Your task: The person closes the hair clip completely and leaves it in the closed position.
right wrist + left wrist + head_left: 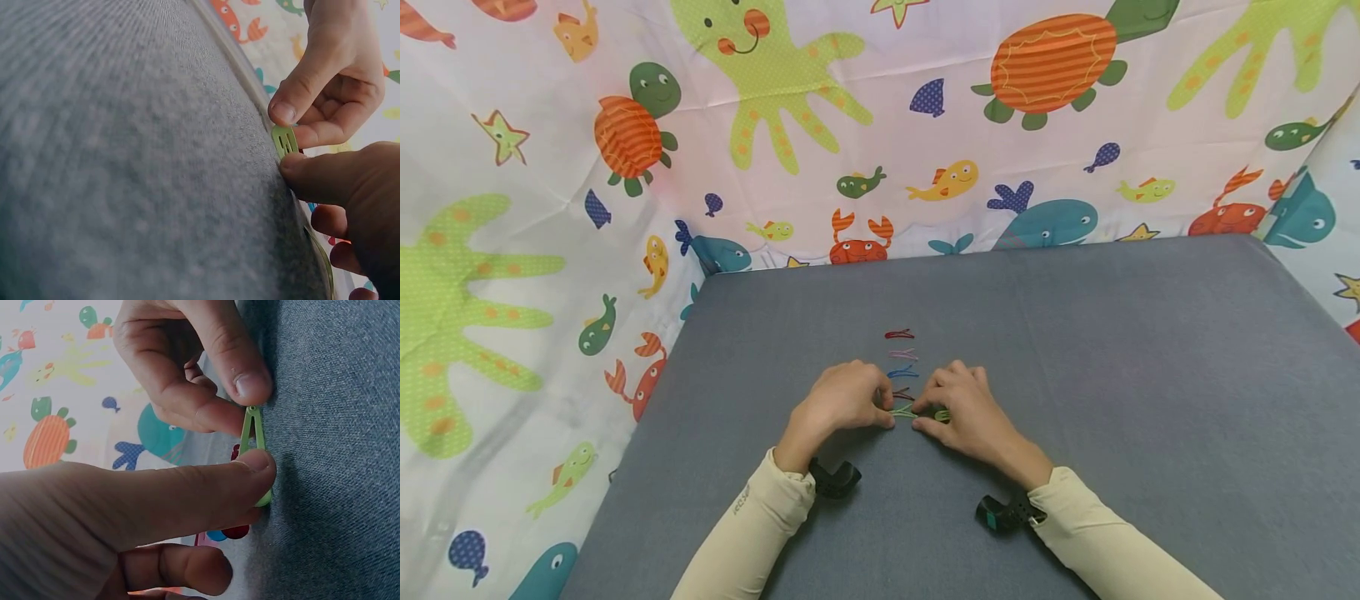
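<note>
A light green snap hair clip lies between both hands, low over the grey cloth. My left hand pinches its wide end between thumb and finger. At the narrow end, my right hand has its thumb and finger closed on the clip, as the left wrist view shows. Under the right palm is another green looped thing, mostly hidden. Beyond the hands, a dark red-brown clip, a blue clip, a pink clip and a red clip form a column.
A grey cloth-covered table spreads out around the hands. A white curtain printed with sea animals stands along the back and sides. Each wrist wears a black camera; the left camera hangs just above the cloth.
</note>
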Available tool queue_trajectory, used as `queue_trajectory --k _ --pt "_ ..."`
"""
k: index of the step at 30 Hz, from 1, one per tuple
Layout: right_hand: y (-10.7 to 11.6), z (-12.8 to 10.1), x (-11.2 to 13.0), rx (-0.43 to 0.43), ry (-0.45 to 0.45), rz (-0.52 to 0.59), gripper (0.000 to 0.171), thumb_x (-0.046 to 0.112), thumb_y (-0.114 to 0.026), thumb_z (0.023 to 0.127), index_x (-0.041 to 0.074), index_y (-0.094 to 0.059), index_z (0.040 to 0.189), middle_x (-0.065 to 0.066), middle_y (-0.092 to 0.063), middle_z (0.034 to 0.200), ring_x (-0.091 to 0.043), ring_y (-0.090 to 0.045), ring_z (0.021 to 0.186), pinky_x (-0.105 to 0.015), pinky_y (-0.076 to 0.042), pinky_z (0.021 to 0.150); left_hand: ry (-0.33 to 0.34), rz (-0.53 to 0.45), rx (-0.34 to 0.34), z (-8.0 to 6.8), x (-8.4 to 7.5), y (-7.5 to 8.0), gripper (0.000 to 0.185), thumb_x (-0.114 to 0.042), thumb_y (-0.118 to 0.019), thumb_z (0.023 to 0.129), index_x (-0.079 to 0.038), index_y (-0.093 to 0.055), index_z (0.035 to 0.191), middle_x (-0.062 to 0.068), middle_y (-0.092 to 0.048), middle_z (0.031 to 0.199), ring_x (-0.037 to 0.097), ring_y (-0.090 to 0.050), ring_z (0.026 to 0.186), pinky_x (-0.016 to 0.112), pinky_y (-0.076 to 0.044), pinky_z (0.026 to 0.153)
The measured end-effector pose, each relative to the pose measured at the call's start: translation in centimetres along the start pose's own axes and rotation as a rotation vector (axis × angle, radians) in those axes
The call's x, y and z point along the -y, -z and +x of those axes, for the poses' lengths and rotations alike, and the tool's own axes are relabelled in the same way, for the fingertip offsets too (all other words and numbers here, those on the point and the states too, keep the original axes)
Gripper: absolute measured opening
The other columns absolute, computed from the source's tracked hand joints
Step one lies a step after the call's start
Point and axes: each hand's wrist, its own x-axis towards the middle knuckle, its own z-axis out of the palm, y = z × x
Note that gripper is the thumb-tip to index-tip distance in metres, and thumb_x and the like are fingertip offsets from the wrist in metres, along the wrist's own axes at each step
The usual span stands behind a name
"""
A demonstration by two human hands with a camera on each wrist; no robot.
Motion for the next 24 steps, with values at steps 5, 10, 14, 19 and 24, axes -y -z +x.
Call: queue_trajectory --k 5,10,14,19,24 --pt "-0.22 -0.09 0.09 -0.033 0.002 -0.003 0.012 0.026 -0.089 0.078 0.026 -0.081 0.088 0.009 -0.065 0.087 -0.012 -0.046 0.086 -0.041 -0.028 0.081 -0.017 0.002 -0.007 -0.01 -0.07 -0.13 0.013 -0.027 -0.087 0.080 -0.024 -0.075 0.077 -0.010 -0.067 0.075 0.008 -0.057 0.064 0.031 -0.047 0.059" --pt "-0.33 -0.09 0.19 -0.043 0.000 -0.004 0.010 0.025 -0.088 0.079 0.026 -0.080 0.085 0.010 -0.064 0.086 -0.011 -0.046 0.084 -0.041 -0.028 0.082 -0.040 0.005 -0.023 -0.06 -0.09 -0.23 0.016 -0.025 -0.086 0.081 -0.024 -0.074 0.071 -0.011 -0.065 0.069 0.008 -0.055 0.061 0.030 -0.045 0.056" --pt "-0.28 -0.09 0.26 -0.035 -0.004 -0.007 0.009 0.025 -0.087 0.080 0.027 -0.080 0.085 0.010 -0.064 0.087 -0.011 -0.046 0.085 -0.041 -0.028 0.083 -0.057 0.003 -0.033 -0.05 -0.06 -0.27 0.017 -0.024 -0.086 0.082 -0.024 -0.074 0.071 -0.011 -0.064 0.068 0.008 -0.054 0.060 0.029 -0.044 0.055" --pt "-0.20 -0.07 0.24 -0.026 -0.006 -0.001 0.008 0.025 -0.086 0.082 0.027 -0.079 0.085 0.009 -0.065 0.087 -0.011 -0.045 0.084 -0.042 -0.028 0.083 -0.064 0.005 -0.037 0.04 -0.04 -0.32 0.016 -0.024 -0.085 0.082 -0.024 -0.074 0.070 -0.012 -0.065 0.068 0.007 -0.054 0.059 0.029 -0.044 0.054" --pt "-0.14 0.00 0.06 -0.046 -0.007 0.016 0.009 0.021 -0.086 0.082 0.026 -0.078 0.083 0.008 -0.065 0.086 -0.012 -0.047 0.085 -0.042 -0.028 0.083 -0.073 0.010 -0.050 0.15 -0.08 -0.32 0.017 -0.026 -0.085 0.082 -0.024 -0.074 0.070 -0.012 -0.065 0.067 0.006 -0.054 0.059 0.028 -0.043 0.055"
